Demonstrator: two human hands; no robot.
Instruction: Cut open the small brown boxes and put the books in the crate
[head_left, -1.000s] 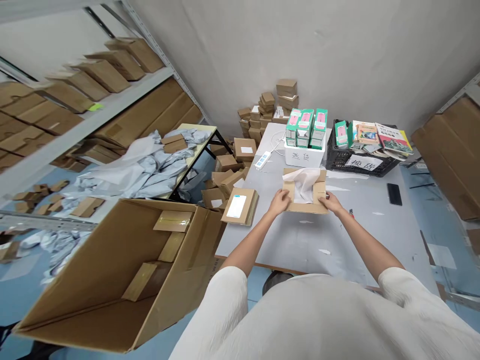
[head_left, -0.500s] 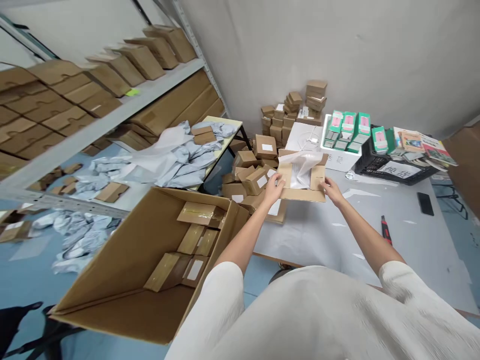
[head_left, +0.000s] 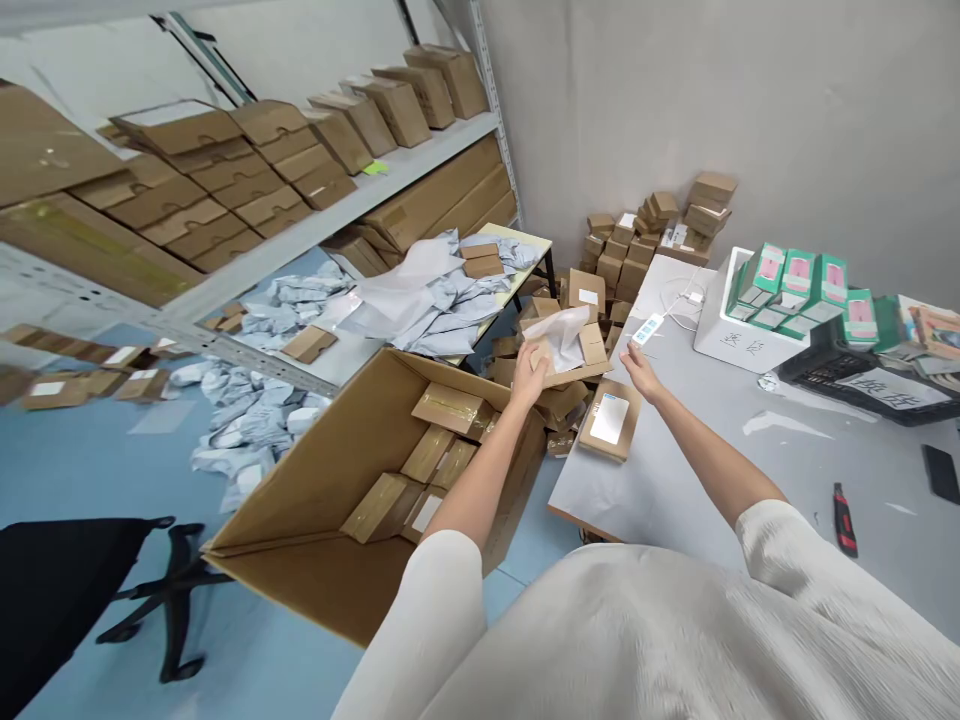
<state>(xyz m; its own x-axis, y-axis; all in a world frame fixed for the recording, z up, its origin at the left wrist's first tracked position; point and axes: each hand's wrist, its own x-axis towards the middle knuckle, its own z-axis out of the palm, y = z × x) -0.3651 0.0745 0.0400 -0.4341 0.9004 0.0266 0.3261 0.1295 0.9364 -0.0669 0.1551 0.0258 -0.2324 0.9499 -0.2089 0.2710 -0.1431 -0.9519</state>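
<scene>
My left hand [head_left: 529,376] grips the left side of an opened cardboard box [head_left: 596,345], its flaps spread and a crumpled sheet of clear plastic wrap [head_left: 564,335] inside. My right hand [head_left: 640,374] is apart from the box, fingers extended over the table's left part. Just beyond its fingertips is a small white strip with blue squares [head_left: 648,328], beside a white cable [head_left: 679,300]; whether they touch I cannot tell. Below the hands, a flat carton with a white label [head_left: 610,420] lies at the table's corner.
A large open carton [head_left: 300,470] holding several taped boxes stands left of the table [head_left: 697,480]. More small boxes [head_left: 619,250] are piled behind. A red-black cutter [head_left: 844,520], a white bin [head_left: 724,335] and a black crate [head_left: 847,375] sit rightward. A black chair [head_left: 67,600] stands left.
The opened box has moved left off the table, over the piled boxes, in my left hand. My right hand has let go of it. The view has turned left.
</scene>
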